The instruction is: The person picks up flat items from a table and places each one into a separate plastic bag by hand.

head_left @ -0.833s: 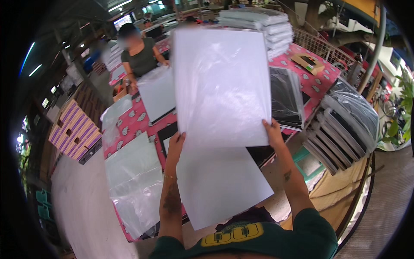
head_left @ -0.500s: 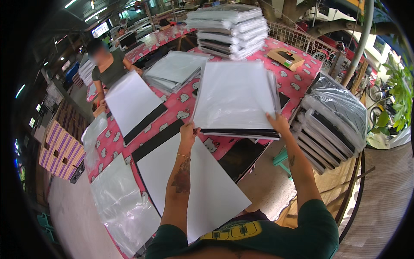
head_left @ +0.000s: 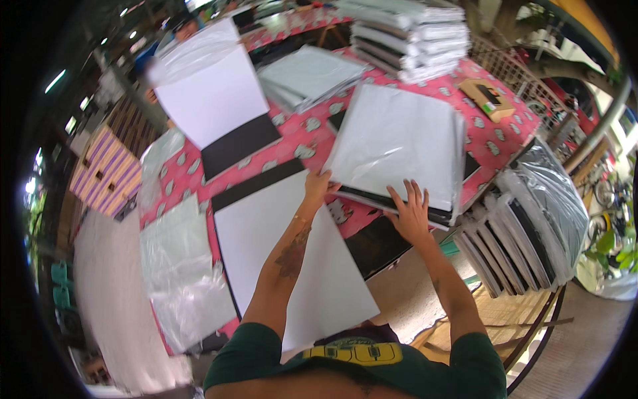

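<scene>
A stack of white boards in clear plastic sleeves (head_left: pixel 392 133) lies in front of me, with black edges showing at its near side. At its near left corner my left hand (head_left: pixel 319 189) is closed, pinching the edge of the sleeved stack. My right hand (head_left: pixel 411 214) lies on its near edge with the fingers spread, pressing on the plastic. Below my left forearm lies a large white board with a black strip (head_left: pixel 299 266) along its far side. Across the table a person holds up a white board with a black lower band (head_left: pixel 212 86), loose plastic over its top.
A pink patterned cloth (head_left: pixel 312 124) covers the table. Loose clear plastic sleeves (head_left: pixel 179 266) lie at its left edge. Wrapped stacks stand at the far side (head_left: pixel 405 40) and at the right (head_left: pixel 525 226). A brown cardboard box (head_left: pixel 486 100) sits at the far right.
The sleeved stack has come to rest lower, turned slightly. My right hand has slid from its right edge onto the near edge, fingers spreading. The person opposite has raised their board.
</scene>
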`<state>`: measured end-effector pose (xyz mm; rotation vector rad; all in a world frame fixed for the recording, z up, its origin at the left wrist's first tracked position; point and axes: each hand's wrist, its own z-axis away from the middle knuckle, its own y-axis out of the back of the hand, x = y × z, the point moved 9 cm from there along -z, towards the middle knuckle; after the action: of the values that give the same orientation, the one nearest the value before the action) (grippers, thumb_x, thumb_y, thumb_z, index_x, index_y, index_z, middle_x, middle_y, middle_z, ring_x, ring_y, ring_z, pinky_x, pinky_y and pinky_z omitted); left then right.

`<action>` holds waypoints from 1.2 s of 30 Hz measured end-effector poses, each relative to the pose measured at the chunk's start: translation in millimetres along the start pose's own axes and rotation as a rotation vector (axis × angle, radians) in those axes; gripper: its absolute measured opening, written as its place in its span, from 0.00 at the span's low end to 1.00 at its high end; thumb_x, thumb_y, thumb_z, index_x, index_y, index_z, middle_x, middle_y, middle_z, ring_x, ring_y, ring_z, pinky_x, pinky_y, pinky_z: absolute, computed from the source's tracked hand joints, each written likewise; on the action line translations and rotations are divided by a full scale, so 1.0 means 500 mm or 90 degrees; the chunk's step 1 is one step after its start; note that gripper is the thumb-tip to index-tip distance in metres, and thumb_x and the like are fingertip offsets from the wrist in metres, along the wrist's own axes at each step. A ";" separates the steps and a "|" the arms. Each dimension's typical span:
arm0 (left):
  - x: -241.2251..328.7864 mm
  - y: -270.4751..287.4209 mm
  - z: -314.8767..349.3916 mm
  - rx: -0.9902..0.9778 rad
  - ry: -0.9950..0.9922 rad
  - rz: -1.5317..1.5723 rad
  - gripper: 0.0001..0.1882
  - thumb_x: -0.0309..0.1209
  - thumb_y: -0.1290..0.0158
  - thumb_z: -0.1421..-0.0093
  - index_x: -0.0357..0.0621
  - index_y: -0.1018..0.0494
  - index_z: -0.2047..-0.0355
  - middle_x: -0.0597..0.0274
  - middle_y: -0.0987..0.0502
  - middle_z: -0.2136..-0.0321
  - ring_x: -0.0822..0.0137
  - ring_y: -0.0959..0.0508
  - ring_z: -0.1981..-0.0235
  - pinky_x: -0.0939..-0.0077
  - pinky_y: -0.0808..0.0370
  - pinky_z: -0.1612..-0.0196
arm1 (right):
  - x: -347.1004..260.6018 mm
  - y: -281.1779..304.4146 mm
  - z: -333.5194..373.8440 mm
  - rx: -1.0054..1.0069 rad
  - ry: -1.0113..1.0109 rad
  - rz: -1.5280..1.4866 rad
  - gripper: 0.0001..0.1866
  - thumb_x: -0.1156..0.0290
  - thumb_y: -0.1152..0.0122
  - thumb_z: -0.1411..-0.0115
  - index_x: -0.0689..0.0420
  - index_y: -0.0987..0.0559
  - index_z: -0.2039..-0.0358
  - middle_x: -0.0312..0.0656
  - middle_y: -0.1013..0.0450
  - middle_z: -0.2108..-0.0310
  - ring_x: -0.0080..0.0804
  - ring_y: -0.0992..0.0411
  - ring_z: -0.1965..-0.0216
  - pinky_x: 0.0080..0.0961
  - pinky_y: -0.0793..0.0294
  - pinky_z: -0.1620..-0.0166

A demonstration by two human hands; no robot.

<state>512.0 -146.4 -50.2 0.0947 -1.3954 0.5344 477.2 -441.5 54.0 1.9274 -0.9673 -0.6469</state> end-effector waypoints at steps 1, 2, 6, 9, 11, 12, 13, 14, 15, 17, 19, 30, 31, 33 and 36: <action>0.005 0.027 0.035 0.073 0.022 -0.019 0.20 0.29 0.50 0.41 0.30 0.35 0.51 0.51 0.25 0.67 0.60 0.20 0.75 0.72 0.20 0.71 | -0.042 -0.046 -0.013 -0.017 0.062 -0.023 0.31 0.54 0.38 0.49 0.43 0.34 0.44 0.48 0.38 0.47 0.46 0.41 0.43 0.52 0.45 0.43; 0.035 0.061 0.081 0.088 -0.022 -0.146 0.22 0.29 0.50 0.41 0.31 0.36 0.48 0.52 0.24 0.68 0.61 0.20 0.74 0.73 0.21 0.72 | -0.051 -0.081 -0.017 -0.074 0.034 0.002 0.30 0.53 0.40 0.47 0.43 0.34 0.43 0.49 0.38 0.46 0.47 0.42 0.42 0.51 0.45 0.42; 0.156 0.234 0.369 0.153 -0.175 -0.382 0.16 0.28 0.50 0.42 0.37 0.30 0.53 0.54 0.23 0.69 0.64 0.20 0.73 0.75 0.25 0.70 | -0.035 -0.109 0.002 -0.121 0.003 0.074 0.29 0.52 0.45 0.43 0.41 0.36 0.41 0.48 0.39 0.44 0.48 0.42 0.42 0.52 0.45 0.42; 0.192 0.477 0.616 0.312 -0.284 -0.564 0.14 0.27 0.46 0.44 0.39 0.27 0.57 0.50 0.23 0.65 0.57 0.22 0.69 0.68 0.26 0.65 | -0.034 -0.115 0.006 -0.148 -0.029 0.078 0.30 0.49 0.47 0.43 0.42 0.37 0.41 0.50 0.40 0.44 0.49 0.42 0.42 0.53 0.45 0.43; 0.199 0.661 0.778 0.469 -0.298 -0.746 0.19 0.26 0.44 0.48 0.40 0.29 0.54 0.49 0.25 0.62 0.51 0.25 0.61 0.64 0.29 0.57 | -0.103 -0.083 0.011 0.000 -0.019 0.045 0.32 0.49 0.45 0.44 0.44 0.37 0.40 0.51 0.40 0.45 0.49 0.42 0.43 0.54 0.44 0.44; 0.206 0.717 0.828 0.481 -0.230 -0.846 0.26 0.28 0.43 0.51 0.43 0.32 0.49 0.47 0.29 0.55 0.48 0.30 0.54 0.59 0.32 0.52 | -0.172 -0.067 0.022 0.048 -0.007 -0.012 0.34 0.51 0.42 0.46 0.48 0.37 0.41 0.54 0.39 0.46 0.52 0.41 0.44 0.52 0.44 0.44; 0.202 0.783 0.886 0.571 -0.188 -0.931 0.32 0.31 0.41 0.52 0.44 0.36 0.45 0.45 0.34 0.49 0.46 0.35 0.50 0.54 0.35 0.50 | -0.274 -0.051 0.034 0.064 0.034 -0.128 0.33 0.52 0.42 0.45 0.49 0.37 0.41 0.52 0.39 0.47 0.49 0.40 0.45 0.50 0.42 0.45; 0.201 0.824 0.913 0.611 -0.148 -0.938 0.36 0.34 0.40 0.53 0.45 0.38 0.43 0.44 0.39 0.45 0.45 0.39 0.46 0.51 0.36 0.49 | -0.392 -0.046 0.062 0.023 0.080 -0.292 0.33 0.53 0.41 0.44 0.50 0.38 0.41 0.51 0.38 0.47 0.45 0.39 0.46 0.47 0.40 0.46; 0.203 0.858 0.935 0.657 -0.158 -1.012 0.34 0.36 0.41 0.52 0.46 0.38 0.44 0.48 0.34 0.48 0.48 0.35 0.47 0.48 0.37 0.49 | -0.526 -0.050 0.099 -0.082 0.118 -0.483 0.33 0.55 0.41 0.44 0.51 0.38 0.41 0.49 0.37 0.48 0.42 0.38 0.47 0.44 0.38 0.48; 0.131 0.976 0.923 0.541 0.090 -1.017 0.21 0.36 0.44 0.48 0.45 0.30 0.53 0.51 0.24 0.62 0.52 0.25 0.58 0.54 0.31 0.54 | -0.791 -0.071 0.223 -0.423 0.130 -0.822 0.32 0.57 0.41 0.42 0.54 0.39 0.40 0.45 0.36 0.49 0.36 0.36 0.49 0.39 0.34 0.50; 0.178 0.917 0.884 0.571 -0.117 -0.817 0.13 0.37 0.46 0.44 0.39 0.26 0.66 0.52 0.24 0.79 0.54 0.24 0.75 0.63 0.28 0.67 | -0.950 -0.087 0.324 -0.641 0.006 -1.009 0.32 0.60 0.41 0.41 0.56 0.39 0.40 0.42 0.35 0.50 0.29 0.34 0.51 0.33 0.31 0.52; 0.279 0.732 0.902 0.486 -0.268 -0.534 0.16 0.38 0.49 0.39 0.34 0.30 0.74 0.58 0.34 0.88 0.68 0.33 0.84 0.73 0.36 0.77 | -0.822 -0.096 0.305 -0.357 -0.533 -1.468 0.23 0.55 0.39 0.43 0.50 0.34 0.52 0.35 0.34 0.54 0.31 0.38 0.51 0.42 0.36 0.48; 0.267 0.748 0.898 0.515 -0.270 -0.534 0.16 0.38 0.49 0.39 0.34 0.30 0.74 0.57 0.33 0.88 0.67 0.31 0.84 0.72 0.34 0.76 | -0.853 -0.099 0.351 -0.478 -0.578 -1.462 0.25 0.55 0.39 0.43 0.50 0.35 0.50 0.36 0.35 0.53 0.31 0.38 0.51 0.43 0.36 0.48; 0.236 0.760 0.877 0.545 -0.218 -0.583 0.15 0.37 0.49 0.40 0.37 0.29 0.62 0.48 0.27 0.75 0.55 0.25 0.72 0.62 0.30 0.67 | -0.899 -0.101 0.442 -0.703 -0.668 -1.421 0.27 0.55 0.39 0.43 0.50 0.36 0.47 0.37 0.37 0.50 0.31 0.39 0.50 0.44 0.37 0.47; 0.307 0.598 0.938 0.667 -0.428 -0.786 0.18 0.33 0.46 0.44 0.43 0.31 0.53 0.48 0.29 0.59 0.50 0.30 0.59 0.58 0.33 0.57 | -0.784 -0.123 0.444 -0.371 -0.623 -1.342 0.32 0.62 0.41 0.42 0.52 0.42 0.40 0.39 0.43 0.43 0.30 0.40 0.46 0.41 0.39 0.45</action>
<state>-25.2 -11.9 112.2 1.9766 -1.2346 0.0947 116.1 -202.1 -82.7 1.2881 1.2375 -2.6523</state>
